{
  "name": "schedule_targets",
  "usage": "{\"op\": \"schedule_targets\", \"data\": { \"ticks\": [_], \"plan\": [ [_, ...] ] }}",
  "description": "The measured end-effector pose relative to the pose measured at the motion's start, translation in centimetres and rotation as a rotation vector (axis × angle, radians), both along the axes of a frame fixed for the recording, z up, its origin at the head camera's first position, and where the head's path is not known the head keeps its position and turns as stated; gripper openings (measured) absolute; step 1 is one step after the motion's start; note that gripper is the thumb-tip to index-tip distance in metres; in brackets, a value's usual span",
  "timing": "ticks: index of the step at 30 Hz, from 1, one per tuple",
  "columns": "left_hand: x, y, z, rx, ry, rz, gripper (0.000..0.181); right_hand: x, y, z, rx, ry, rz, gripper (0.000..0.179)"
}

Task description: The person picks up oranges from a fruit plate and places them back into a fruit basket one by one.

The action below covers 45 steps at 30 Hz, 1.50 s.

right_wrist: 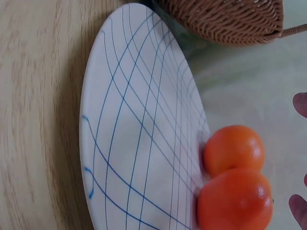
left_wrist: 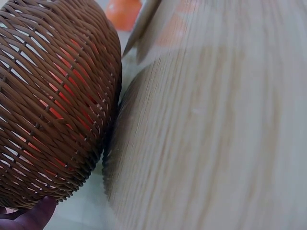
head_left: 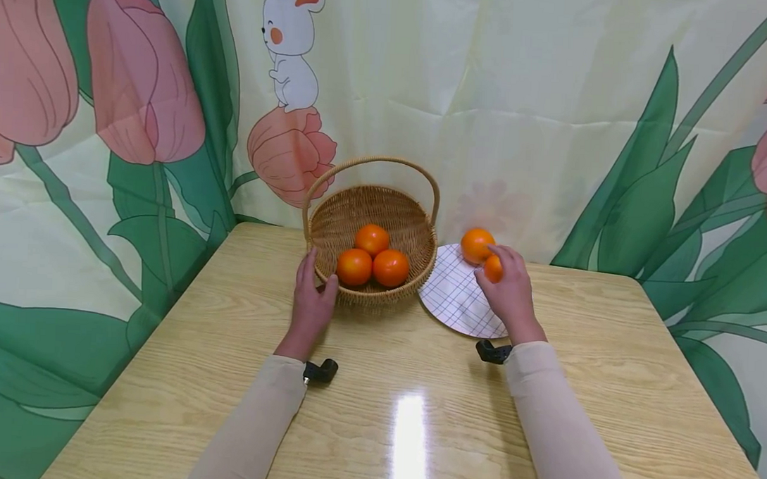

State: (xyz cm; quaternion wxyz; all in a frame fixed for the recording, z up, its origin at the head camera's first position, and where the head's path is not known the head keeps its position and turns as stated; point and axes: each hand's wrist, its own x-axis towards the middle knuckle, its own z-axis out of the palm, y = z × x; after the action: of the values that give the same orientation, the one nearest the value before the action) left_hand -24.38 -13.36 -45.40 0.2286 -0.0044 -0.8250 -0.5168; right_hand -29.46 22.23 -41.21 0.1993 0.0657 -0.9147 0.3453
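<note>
The right hand (head_left: 512,290), fingers parted, grasping nothing, hovers beside two glossy, round orange fruits (right_wrist: 235,201) on a white, blue-lined round plate (head_left: 451,291). The left hand (head_left: 313,304), fingers extended, touches a brown wicker basket (head_left: 335,220) holding three similar fruits (head_left: 391,268).

No text, label, brand, number or sign can be read in any view: not on the plate (head_left: 454,295) right of centre in the head view, the basket (head_left: 372,205) near centre or the backdrop (head_left: 490,95) behind.
</note>
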Motion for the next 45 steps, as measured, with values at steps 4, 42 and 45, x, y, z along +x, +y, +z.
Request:
{"op": "schedule_targets", "data": {
  "ticks": [4,42,45],
  "plan": [
    [0.0,0.0,0.1,-0.005,0.013,-0.001,0.067,-0.3,0.4,-0.1,0.001,-0.029,-0.01,0.054],
    [0.0,0.1,-0.3,0.002,0.025,-0.02,0.066,-2.5,2.7,-2.0,0.048,-0.29,-0.065,0.072],
    [-0.1,-0.1,-0.3,-0.012,0.037,-0.013,0.066,-2.7,2.8,-2.1,0.061,-0.315,-0.06,0.074]
  ]
}}
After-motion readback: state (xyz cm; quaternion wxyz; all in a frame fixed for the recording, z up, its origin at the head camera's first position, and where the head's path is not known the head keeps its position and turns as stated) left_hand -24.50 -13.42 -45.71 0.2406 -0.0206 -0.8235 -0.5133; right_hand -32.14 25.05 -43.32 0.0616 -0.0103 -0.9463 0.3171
